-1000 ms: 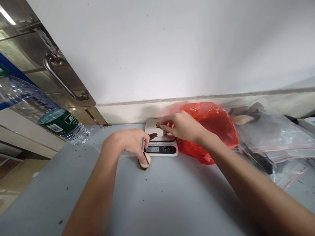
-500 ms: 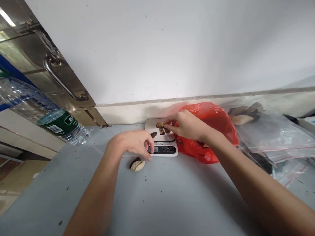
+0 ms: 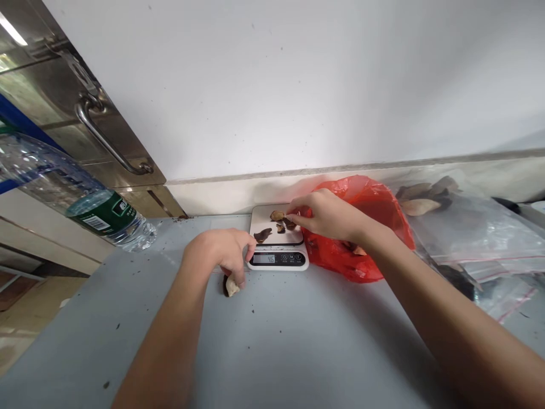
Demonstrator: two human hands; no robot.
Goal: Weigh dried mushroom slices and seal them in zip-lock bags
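Observation:
My left hand is at the scale's front left corner, thumb lowered onto a pale, dark-backed shell-like piece on the table. A gap shows between that thumb and a bent finger. My right hand reaches over the right side of the white digital scale, thumb and finger pinched at a dark brown dried piece. Several more brown pieces lie on the plate, among them a long dark one and a lighter one. The display reads 4.6 or 46.
A red plastic bag, gaping open with brown pieces inside, stands right of the scale. Clear zip bags with similar pieces lie farther right. At left, a water bottle tilts into view near a metal door handle. A white wall rises behind.
My left hand has moved left and down off the scale's front, onto the pale piece. The display and long dark piece are now uncovered. My right hand has hardly moved.

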